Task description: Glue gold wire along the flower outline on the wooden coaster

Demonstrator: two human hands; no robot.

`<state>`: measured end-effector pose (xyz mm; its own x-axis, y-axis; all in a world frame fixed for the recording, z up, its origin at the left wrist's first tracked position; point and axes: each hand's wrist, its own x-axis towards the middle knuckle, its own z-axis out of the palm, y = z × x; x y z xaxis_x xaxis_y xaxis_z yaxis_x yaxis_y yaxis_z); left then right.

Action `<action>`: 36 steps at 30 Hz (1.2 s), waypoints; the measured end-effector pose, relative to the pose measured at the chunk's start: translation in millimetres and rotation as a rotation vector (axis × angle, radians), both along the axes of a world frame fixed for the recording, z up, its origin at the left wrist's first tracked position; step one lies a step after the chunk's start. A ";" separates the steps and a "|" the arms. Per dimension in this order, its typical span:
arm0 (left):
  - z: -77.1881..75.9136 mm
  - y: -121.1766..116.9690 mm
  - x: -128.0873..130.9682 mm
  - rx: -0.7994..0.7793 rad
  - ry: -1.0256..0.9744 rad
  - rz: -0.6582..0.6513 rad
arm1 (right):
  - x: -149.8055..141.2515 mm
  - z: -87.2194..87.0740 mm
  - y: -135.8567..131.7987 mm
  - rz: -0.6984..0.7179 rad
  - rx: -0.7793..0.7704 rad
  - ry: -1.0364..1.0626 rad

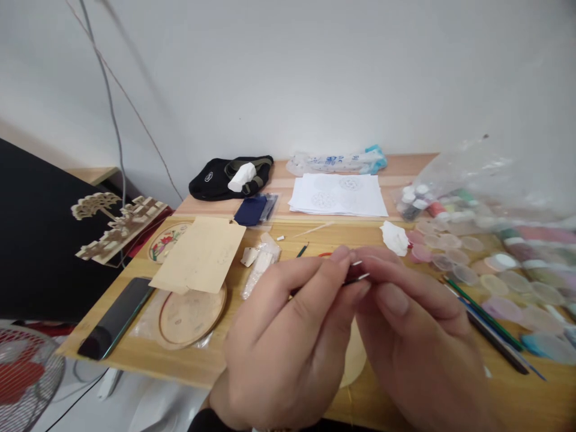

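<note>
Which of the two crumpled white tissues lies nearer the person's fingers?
The crumpled white tissue on the yellowish wooden table, beside round plastic pieces; the other crumpled white tissue rests on the black fabric bag.

The left hand (290, 342) shows its back, with fingers (319, 291) curled and pinched together. Just beside it is the right hand (418, 348), its thumb (394, 300) laid forward, nail upward, and its fingers bent inward. The left wrist (219, 393) appears near the lower edge.
</note>
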<state>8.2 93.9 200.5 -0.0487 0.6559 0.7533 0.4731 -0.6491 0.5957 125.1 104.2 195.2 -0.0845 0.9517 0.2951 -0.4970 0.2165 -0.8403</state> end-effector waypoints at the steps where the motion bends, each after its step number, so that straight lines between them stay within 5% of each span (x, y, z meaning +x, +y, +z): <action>1: -0.2 0.7 0.8 0.029 -0.042 0.006 | 0.5 -0.2 -0.7 -0.009 0.016 -0.007; 11: 4.3 7.1 7.0 -0.144 -0.565 -0.267 | -1.5 -4.4 -3.7 -0.097 0.140 -0.050; 36: 3.4 5.9 13.0 -0.137 -0.612 -0.241 | -4.6 -17.0 -8.6 -0.135 0.245 -0.204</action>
<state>21.2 99.8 203.9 -0.2808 0.7894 0.5459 -0.1250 -0.5940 0.7947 120.5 95.6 178.2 -0.0432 0.8615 0.5059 -0.2770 0.4762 -0.8346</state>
